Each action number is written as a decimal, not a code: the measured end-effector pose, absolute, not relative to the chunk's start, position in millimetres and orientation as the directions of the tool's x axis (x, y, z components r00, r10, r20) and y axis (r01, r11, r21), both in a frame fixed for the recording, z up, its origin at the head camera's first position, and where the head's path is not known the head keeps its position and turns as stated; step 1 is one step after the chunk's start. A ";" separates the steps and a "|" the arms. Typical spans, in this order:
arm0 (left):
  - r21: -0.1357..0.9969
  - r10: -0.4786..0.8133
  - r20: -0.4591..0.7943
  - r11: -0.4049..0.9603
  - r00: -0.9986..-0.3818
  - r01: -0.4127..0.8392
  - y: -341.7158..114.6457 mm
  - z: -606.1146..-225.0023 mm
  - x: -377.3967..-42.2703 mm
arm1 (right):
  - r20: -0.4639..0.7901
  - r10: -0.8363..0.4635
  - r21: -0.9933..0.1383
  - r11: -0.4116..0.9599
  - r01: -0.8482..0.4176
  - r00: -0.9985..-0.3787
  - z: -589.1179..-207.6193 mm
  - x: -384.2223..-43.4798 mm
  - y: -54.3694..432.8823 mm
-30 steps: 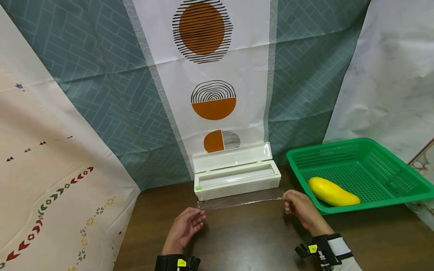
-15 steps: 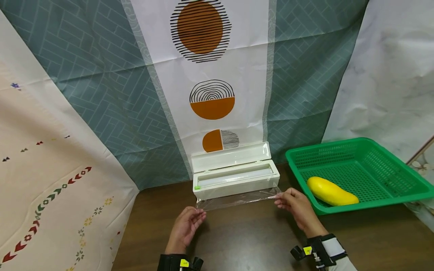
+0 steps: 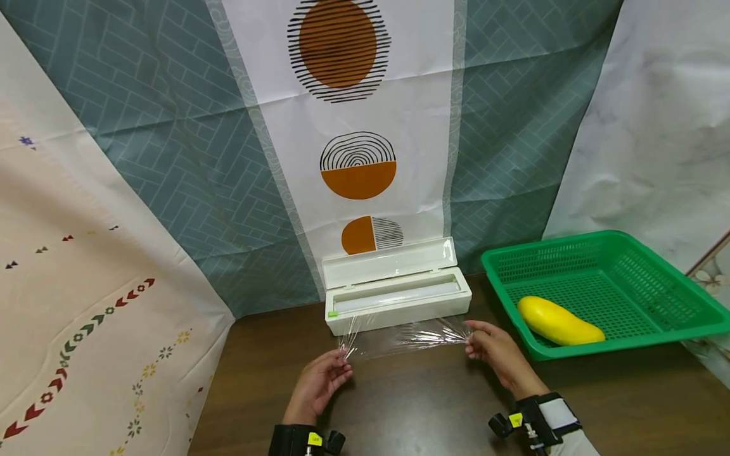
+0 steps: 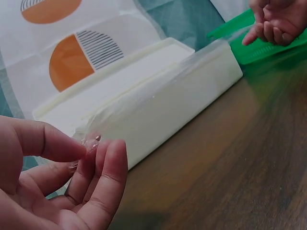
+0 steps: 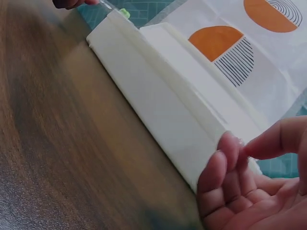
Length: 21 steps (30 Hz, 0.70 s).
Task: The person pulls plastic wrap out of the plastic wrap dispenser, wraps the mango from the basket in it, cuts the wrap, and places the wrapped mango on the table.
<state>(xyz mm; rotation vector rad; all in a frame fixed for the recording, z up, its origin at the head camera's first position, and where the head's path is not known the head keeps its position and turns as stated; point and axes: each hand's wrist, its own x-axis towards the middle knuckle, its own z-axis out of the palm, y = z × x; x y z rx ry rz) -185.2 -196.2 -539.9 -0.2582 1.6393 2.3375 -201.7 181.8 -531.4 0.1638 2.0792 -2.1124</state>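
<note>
A sheet of clear plastic wrap [image 3: 388,341] stretches between both hands in front of a white dispenser box [image 3: 399,311]. The box stands with its lid [image 3: 393,263] raised, and a roll of wrap [image 3: 399,296] lies inside. My left hand [image 3: 319,385] pinches the sheet's left corner between thumb and fingers; the left wrist view shows the film bunched at the fingertips [image 4: 115,155]. At the other corner my right hand [image 3: 502,356] pinches the film, just left of the green basket. Creases fan out from both grips.
A green plastic basket [image 3: 673,339] stands at the right with a yellow, elongated fruit or vegetable [image 3: 559,322] in it. Behind the box hangs a patterned cloth [image 3: 274,209]. All stand on a dark brown wooden table [image 3: 416,405].
My right hand has moved a little left, and my left hand slightly right. The wrap, earlier straight along its front edge, is now gathered and creased near both hands.
</note>
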 end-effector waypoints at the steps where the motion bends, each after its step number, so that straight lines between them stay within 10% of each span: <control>1: 0.891 0.120 -0.299 -0.320 -0.947 -0.322 -196.2 -540.2 -185.3 | -0.209 -0.055 -0.978 -0.005 0.209 -0.976 -532.5 -202.0 182.2; 21: 0.926 0.042 -0.325 -0.190 -0.945 -0.327 -195.3 -541.6 -185.4 | -0.263 -0.113 -0.960 -0.069 0.272 -0.958 -539.0 -202.5 185.9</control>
